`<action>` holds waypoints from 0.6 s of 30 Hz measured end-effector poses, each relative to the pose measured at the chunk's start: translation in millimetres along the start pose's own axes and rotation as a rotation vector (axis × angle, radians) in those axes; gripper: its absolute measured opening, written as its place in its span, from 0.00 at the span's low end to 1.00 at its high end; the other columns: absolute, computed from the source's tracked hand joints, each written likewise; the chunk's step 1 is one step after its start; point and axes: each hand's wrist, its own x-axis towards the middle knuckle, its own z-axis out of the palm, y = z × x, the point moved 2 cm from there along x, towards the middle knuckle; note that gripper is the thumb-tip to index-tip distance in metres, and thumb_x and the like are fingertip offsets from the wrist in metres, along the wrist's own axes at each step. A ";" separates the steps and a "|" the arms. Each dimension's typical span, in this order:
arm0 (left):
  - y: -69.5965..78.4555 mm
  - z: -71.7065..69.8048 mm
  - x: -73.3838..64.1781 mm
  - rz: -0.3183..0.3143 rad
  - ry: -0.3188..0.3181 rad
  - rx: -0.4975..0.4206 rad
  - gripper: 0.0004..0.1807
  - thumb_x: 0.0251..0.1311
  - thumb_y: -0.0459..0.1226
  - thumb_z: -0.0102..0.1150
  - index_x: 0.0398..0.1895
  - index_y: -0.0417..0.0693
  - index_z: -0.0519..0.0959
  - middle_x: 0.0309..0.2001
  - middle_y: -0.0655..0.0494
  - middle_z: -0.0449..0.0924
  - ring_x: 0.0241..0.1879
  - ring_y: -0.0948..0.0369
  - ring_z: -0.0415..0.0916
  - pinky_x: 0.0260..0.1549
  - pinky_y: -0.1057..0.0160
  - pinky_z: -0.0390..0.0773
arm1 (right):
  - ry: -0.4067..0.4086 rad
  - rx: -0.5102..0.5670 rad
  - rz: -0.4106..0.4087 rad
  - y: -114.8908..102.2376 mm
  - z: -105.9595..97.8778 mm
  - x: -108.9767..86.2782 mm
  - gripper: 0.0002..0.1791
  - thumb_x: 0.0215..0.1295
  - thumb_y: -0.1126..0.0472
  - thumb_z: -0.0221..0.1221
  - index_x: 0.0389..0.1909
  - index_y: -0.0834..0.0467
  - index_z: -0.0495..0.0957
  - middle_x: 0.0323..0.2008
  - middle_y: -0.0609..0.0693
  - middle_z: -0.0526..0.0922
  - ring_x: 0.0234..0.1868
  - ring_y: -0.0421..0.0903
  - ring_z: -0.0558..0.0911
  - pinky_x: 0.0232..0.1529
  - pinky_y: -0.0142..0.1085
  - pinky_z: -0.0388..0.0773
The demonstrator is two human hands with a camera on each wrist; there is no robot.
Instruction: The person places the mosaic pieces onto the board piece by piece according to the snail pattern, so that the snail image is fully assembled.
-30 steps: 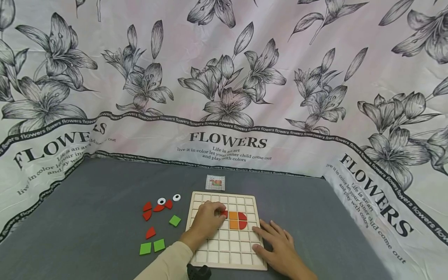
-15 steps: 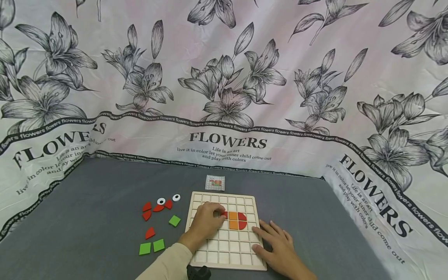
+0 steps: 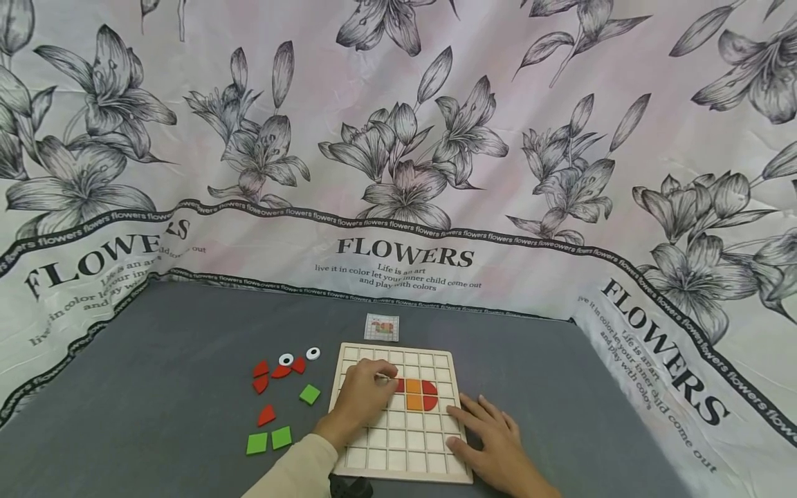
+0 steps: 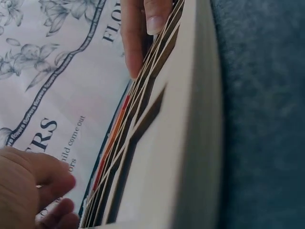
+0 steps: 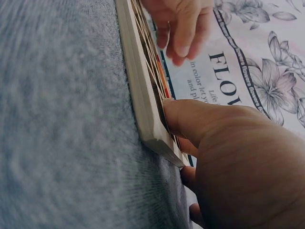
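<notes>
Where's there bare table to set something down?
Bare table: right of the right hand, toward the curtain, and left of the red pieces. Crowded: left of the board, where those, green squares and white eyes lie.

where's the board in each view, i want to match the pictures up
Head: the board lies at the lower centre, its grid seen from above.
Left wrist: the board, only partly in view, slants from the top, right of centre, down to the bottom.
Right wrist: the board runs from the top, left of centre, down toward the middle.
Shared landmark: the flower cloth, above the board in head, left of it in left wrist, right in right wrist.
</notes>
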 end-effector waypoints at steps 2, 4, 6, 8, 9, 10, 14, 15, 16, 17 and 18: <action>3.2 -3.8 -0.5 0.017 0.018 -0.009 0.05 0.56 0.30 0.66 0.36 0.43 0.85 0.34 0.54 0.81 0.35 0.58 0.76 0.34 0.58 0.77 | -0.007 0.008 0.003 -0.1 0.8 -0.7 0.28 0.65 0.40 0.57 0.62 0.47 0.76 0.68 0.52 0.66 0.68 0.64 0.57 0.56 0.70 0.45; 6.6 -7.8 -0.8 0.048 0.040 -0.009 0.05 0.55 0.30 0.67 0.35 0.42 0.85 0.34 0.53 0.82 0.35 0.56 0.77 0.33 0.57 0.77 | -0.005 0.004 0.005 0.5 1.6 -1.1 0.28 0.65 0.39 0.57 0.62 0.47 0.76 0.68 0.52 0.66 0.68 0.63 0.57 0.56 0.69 0.45; 10.6 -12.8 -0.5 0.081 0.067 -0.020 0.05 0.54 0.28 0.67 0.34 0.43 0.85 0.34 0.52 0.83 0.35 0.56 0.76 0.34 0.55 0.76 | 0.001 0.003 0.002 0.6 2.3 -0.9 0.28 0.65 0.40 0.57 0.62 0.47 0.76 0.68 0.51 0.66 0.68 0.63 0.57 0.56 0.69 0.45; 14.9 -18.5 0.0 0.104 0.099 -0.031 0.06 0.53 0.28 0.68 0.33 0.45 0.85 0.34 0.53 0.84 0.36 0.57 0.76 0.36 0.54 0.76 | 0.007 -0.001 -0.005 0.7 2.7 -0.5 0.27 0.65 0.40 0.57 0.62 0.46 0.76 0.67 0.51 0.66 0.68 0.63 0.57 0.56 0.69 0.45; 17.2 -21.9 0.0 0.110 0.112 -0.040 0.06 0.52 0.28 0.68 0.33 0.46 0.85 0.34 0.55 0.84 0.37 0.58 0.76 0.36 0.53 0.76 | 0.006 -0.003 -0.006 0.7 2.9 -0.2 0.27 0.65 0.40 0.57 0.62 0.46 0.76 0.68 0.51 0.66 0.68 0.63 0.57 0.56 0.69 0.45; 19.7 -24.8 0.7 0.113 0.121 -0.051 0.07 0.52 0.28 0.68 0.33 0.46 0.85 0.34 0.55 0.84 0.38 0.58 0.76 0.37 0.52 0.76 | 0.007 -0.005 -0.007 1.5 2.7 0.0 0.27 0.65 0.40 0.57 0.62 0.46 0.76 0.68 0.51 0.66 0.68 0.63 0.57 0.56 0.69 0.46; 30.7 -40.4 1.7 0.145 0.149 -0.063 0.09 0.52 0.27 0.69 0.34 0.48 0.85 0.35 0.57 0.83 0.40 0.59 0.77 0.38 0.49 0.76 | 0.000 -0.008 -0.008 3.1 1.6 0.4 0.27 0.66 0.39 0.56 0.63 0.46 0.75 0.68 0.51 0.66 0.69 0.63 0.57 0.56 0.70 0.45; 32.8 -44.9 1.2 0.151 0.156 -0.059 0.09 0.51 0.27 0.69 0.35 0.48 0.86 0.35 0.58 0.83 0.40 0.59 0.77 0.38 0.49 0.76 | -0.003 -0.006 -0.008 3.3 1.7 0.5 0.27 0.66 0.40 0.56 0.63 0.46 0.75 0.68 0.51 0.66 0.69 0.63 0.57 0.56 0.70 0.45; 34.7 -49.8 0.4 0.157 0.164 -0.049 0.09 0.51 0.27 0.69 0.35 0.49 0.86 0.35 0.59 0.83 0.39 0.60 0.77 0.38 0.51 0.76 | -0.005 -0.002 -0.009 3.3 1.7 0.5 0.27 0.66 0.40 0.56 0.63 0.46 0.75 0.68 0.52 0.66 0.69 0.64 0.57 0.56 0.70 0.45; 36.5 -55.0 -0.7 0.160 0.175 -0.041 0.10 0.51 0.27 0.69 0.35 0.49 0.86 0.34 0.60 0.83 0.39 0.60 0.76 0.37 0.52 0.76 | -0.008 0.000 -0.010 3.1 1.5 0.6 0.27 0.66 0.40 0.56 0.63 0.46 0.75 0.68 0.52 0.66 0.69 0.64 0.57 0.56 0.70 0.45; 37.8 -60.2 -1.8 0.164 0.190 -0.031 0.10 0.50 0.27 0.70 0.35 0.49 0.86 0.34 0.62 0.82 0.38 0.61 0.76 0.36 0.53 0.76 | -0.012 0.003 -0.010 3.0 1.4 0.6 0.27 0.66 0.40 0.56 0.63 0.47 0.75 0.68 0.52 0.66 0.69 0.64 0.57 0.56 0.70 0.45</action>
